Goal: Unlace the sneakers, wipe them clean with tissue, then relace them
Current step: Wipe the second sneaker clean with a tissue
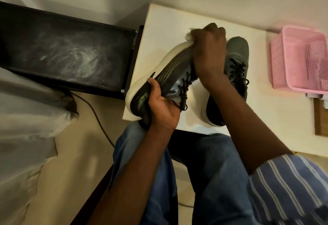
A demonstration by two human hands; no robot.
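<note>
Left hand [160,104] grips the tilted sneaker [159,79] at its heel, the shoe's long axis running up and away toward the toe. There the right hand [209,51] clamps a wad of tissue [188,35], wiping. Just right of it, the second sneaker [237,65] lies laced on the surface [165,29], crowding the stroke; a pink basket [301,56] stands farther right.

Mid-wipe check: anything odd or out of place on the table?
One thing: both sneakers still have laces in. The left hand grips the held sneaker while the right hand presses tissue to its toe; the second sneaker sits laced.
</note>
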